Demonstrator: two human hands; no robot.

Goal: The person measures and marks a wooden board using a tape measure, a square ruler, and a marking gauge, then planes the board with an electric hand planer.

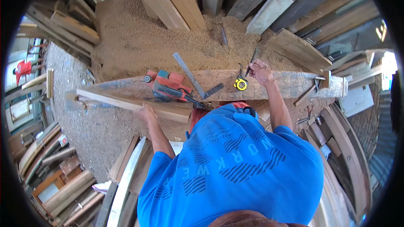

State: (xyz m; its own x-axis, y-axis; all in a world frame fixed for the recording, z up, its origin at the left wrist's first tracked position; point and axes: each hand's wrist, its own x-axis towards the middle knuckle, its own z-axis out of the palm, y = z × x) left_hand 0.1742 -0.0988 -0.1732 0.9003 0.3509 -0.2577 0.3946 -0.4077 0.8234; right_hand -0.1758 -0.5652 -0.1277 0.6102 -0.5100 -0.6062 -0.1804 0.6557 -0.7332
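My left hand (145, 113) is closed on the near edge of a long wooden board (113, 101), which lies slanted across the left part of the bench and sticks out toward me. My right hand (261, 72) is raised over the bench with curled fingers pinching a thin dark pencil-like stick (253, 59); its exact kind is too small to tell. Just left of that hand lies a yellow and black tape measure (240, 84). A try square (189, 75) rests mid-bench, its metal blade pointing away. Beside it sits a red electric planer (168, 87), close to the board.
The long, narrow workbench (290, 85) spans in front of me, with a wooden clamp-like piece (325, 80) near its right end. Sawdust (139, 38) heaps behind it. Timber (168, 0) leans at the back, and more planks (345, 151) stand right. A person in red (23, 69) is far left.
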